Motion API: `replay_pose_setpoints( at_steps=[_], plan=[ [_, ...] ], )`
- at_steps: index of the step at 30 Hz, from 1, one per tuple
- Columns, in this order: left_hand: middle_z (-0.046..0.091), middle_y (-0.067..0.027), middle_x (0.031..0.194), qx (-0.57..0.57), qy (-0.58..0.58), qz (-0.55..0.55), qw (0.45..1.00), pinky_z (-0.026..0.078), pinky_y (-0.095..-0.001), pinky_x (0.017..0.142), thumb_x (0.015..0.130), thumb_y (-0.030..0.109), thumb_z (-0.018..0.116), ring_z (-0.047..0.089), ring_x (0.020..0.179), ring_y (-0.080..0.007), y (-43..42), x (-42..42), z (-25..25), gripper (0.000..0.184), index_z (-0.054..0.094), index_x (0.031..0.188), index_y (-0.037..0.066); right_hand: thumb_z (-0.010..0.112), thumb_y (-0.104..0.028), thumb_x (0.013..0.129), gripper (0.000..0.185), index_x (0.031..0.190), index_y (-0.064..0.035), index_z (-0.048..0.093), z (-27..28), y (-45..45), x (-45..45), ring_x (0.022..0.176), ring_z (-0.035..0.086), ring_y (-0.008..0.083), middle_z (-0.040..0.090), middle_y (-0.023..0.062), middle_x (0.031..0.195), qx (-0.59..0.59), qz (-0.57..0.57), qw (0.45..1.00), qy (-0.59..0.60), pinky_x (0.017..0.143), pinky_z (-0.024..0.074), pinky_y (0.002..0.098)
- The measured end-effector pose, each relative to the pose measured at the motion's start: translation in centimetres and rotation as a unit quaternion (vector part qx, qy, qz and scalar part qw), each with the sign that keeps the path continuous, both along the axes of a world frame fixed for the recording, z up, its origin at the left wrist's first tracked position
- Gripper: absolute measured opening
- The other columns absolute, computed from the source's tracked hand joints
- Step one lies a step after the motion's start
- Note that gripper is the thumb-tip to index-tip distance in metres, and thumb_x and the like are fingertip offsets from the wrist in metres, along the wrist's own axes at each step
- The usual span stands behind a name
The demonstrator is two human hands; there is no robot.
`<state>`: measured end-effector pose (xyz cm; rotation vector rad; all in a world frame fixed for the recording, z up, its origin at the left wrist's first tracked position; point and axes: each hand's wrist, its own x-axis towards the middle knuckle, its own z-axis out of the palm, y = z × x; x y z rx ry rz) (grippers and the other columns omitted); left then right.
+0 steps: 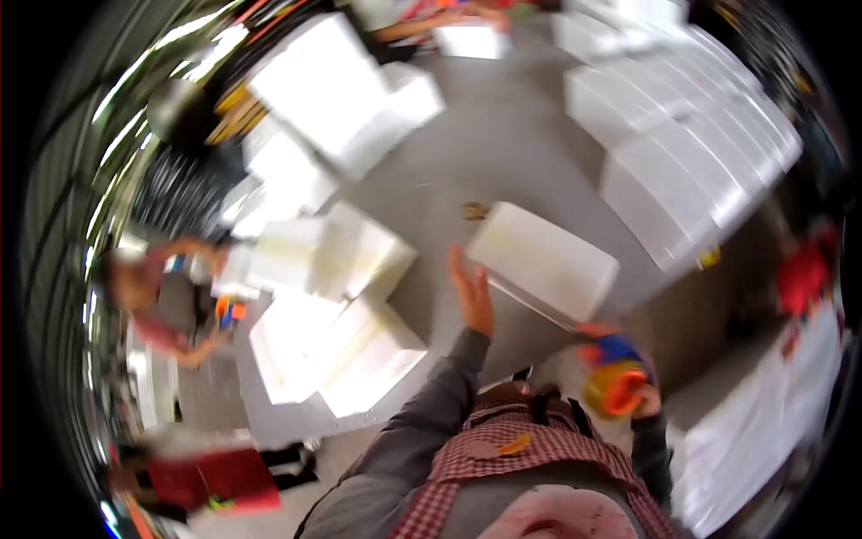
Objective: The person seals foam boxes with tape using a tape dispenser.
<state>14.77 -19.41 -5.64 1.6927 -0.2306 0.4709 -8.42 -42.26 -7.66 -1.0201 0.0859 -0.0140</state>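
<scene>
A white box, likely foam, lies on the grey table in front of me. My left hand is at its left end, fingers stretched out and apart; whether it touches the box I cannot tell. My right hand is wrapped round a tape dispenser in orange, blue and yellow. The dispenser's front end is close to the box's near right corner. Motion blur hides whether tape runs between them. A small brownish item lies just beyond the box.
White boxes crowd the grey table on the left; long stacks fill the right. One co-worker at the left holds an orange and blue tool. Another person is at lower left. Someone's arms reach a white box at the far side.
</scene>
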Motion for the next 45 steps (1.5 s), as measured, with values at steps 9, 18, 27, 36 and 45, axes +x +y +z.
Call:
replay_pose_setpoints(
  at_steps=[9,18,27,36,45],
  plan=[
    [0.046,-0.0154,0.094,0.006,0.052,0.081,0.995,0.034,-0.0353,0.084,0.086,0.028,0.051,0.042,0.092,-0.0292,2.0,0.3,-3.2,0.035,0.049,0.109,0.0,0.044,-0.036,0.084,0.045,0.122,-0.0107,0.047,-1.5,2.4,10.7,0.108,0.048,0.0219,0.056,0.0054,0.111,0.253,-0.078,0.959,-0.103,0.099,0.0269,0.046],
    [0.05,-0.0056,0.102,-0.138,0.105,0.347,0.922,0.039,-0.0254,0.076,0.089,0.018,0.051,0.047,0.085,-0.0129,17.5,-13.7,12.4,0.043,0.035,0.126,0.002,0.044,-0.039,0.088,0.053,0.129,-0.0069,0.038,9.9,13.0,16.4,0.105,0.052,0.027,0.051,0.0116,0.119,0.266,0.26,0.928,0.007,0.096,0.0368,0.0443],
    [0.049,-0.0095,0.118,-0.043,-0.107,0.308,0.944,0.03,-0.0302,0.095,0.091,0.012,0.042,0.042,0.11,-0.0167,13.0,-9.3,15.6,0.026,0.048,0.113,0.0,0.055,-0.011,0.083,0.035,0.116,-0.0016,0.049,6.5,15.8,16.2,0.107,0.051,0.0242,0.054,0.0135,0.114,0.175,0.218,0.96,-0.029,0.092,0.0399,0.0354],
    [0.052,-0.0059,0.104,-0.088,0.134,-0.311,0.937,0.037,-0.026,0.087,0.086,0.013,0.053,0.048,0.097,-0.015,-8.1,6.2,4.2,0.025,0.049,0.109,0.001,0.051,-0.031,0.084,0.052,0.126,-0.0027,0.04,2.4,-1.3,8.4,0.114,0.047,0.0243,0.047,0.0106,0.124,0.172,-0.309,0.921,-0.166,0.098,0.0356,0.0386],
    [0.024,0.0029,0.143,-0.02,0.432,-0.438,0.788,0.001,-0.0571,0.098,0.07,0.074,0.041,0.017,0.132,-0.0176,-24.8,16.1,-1.8,0.086,0.024,0.138,0.024,0.044,-0.031,0.087,0.037,0.112,-0.0054,0.051,-3.0,-11.5,16.0,0.094,0.054,0.0181,0.058,0.0046,0.104,0.188,-0.641,0.736,-0.112,0.08,0.0417,0.0322]
  ],
)
